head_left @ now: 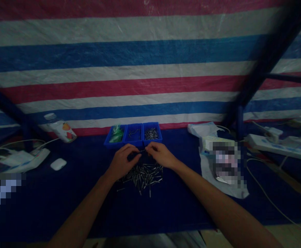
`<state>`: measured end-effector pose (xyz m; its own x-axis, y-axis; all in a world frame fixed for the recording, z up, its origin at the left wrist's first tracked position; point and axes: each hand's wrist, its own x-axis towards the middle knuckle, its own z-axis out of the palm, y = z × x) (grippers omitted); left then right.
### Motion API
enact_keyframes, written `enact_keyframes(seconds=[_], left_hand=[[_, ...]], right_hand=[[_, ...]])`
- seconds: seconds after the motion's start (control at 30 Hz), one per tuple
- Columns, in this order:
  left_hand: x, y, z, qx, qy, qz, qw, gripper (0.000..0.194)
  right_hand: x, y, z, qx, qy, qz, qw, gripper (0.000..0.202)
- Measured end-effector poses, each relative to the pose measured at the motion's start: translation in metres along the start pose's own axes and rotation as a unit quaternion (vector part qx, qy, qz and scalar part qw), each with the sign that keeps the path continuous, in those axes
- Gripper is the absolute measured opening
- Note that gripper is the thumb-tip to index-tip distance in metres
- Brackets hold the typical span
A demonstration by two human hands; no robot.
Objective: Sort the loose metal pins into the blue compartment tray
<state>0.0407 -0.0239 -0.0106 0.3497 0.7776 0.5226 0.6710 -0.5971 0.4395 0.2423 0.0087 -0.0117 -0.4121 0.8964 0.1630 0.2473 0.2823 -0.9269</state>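
My left hand (124, 159) and my right hand (161, 155) meet above the table, fingertips facing each other. A thin dark metal rod (143, 150) spans the small gap, pinched at its ends by the fingers of both hands; its exact kind is too small to make out. Just below lies a loose pile of short shiny metal pins (146, 177), partly covered by my left hand. Behind my hands stand three joined blue bins (133, 144). Green plastic packets (116, 133) fill the left one, a few thin bent pieces (134, 133) the middle, and many small metal parts (151, 133) the right.
A bottle (62, 128), a white case (58, 164) and a white power strip (34, 162) are at the left. On the right are a white sheet (207, 175) with a blurred package, another power strip (281, 146) and cables. A striped tarp (150, 82) hangs behind.
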Motion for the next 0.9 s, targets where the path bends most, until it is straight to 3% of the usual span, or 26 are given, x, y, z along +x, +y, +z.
enact_keyframes(seconds=[0.23, 0.43, 0.53, 0.67, 0.9], left_hand=[[0.001, 0.000, -0.003, 0.012, 0.062, -0.038, 0.997, 0.022], [0.002, -0.003, -0.004, 0.020, 0.051, -0.005, 0.999, 0.018], [0.002, -0.004, -0.007, 0.026, 0.049, -0.013, 0.998, 0.018], [0.002, -0.003, -0.008, 0.026, 0.043, -0.009, 0.999, 0.017], [0.002, -0.007, -0.006, 0.028, 0.014, -0.010, 0.999, 0.017]], right_hand=[[0.005, -0.001, -0.013, 0.164, 0.018, 0.014, 0.986, 0.011], [0.006, 0.002, -0.016, 0.289, 0.006, 0.040, 0.957, 0.016], [0.007, 0.005, -0.018, 0.290, 0.012, 0.064, 0.955, 0.019], [0.009, 0.009, -0.020, 0.258, 0.064, 0.116, 0.957, 0.028], [0.012, 0.015, -0.020, 0.230, 0.114, 0.140, 0.956, 0.027]])
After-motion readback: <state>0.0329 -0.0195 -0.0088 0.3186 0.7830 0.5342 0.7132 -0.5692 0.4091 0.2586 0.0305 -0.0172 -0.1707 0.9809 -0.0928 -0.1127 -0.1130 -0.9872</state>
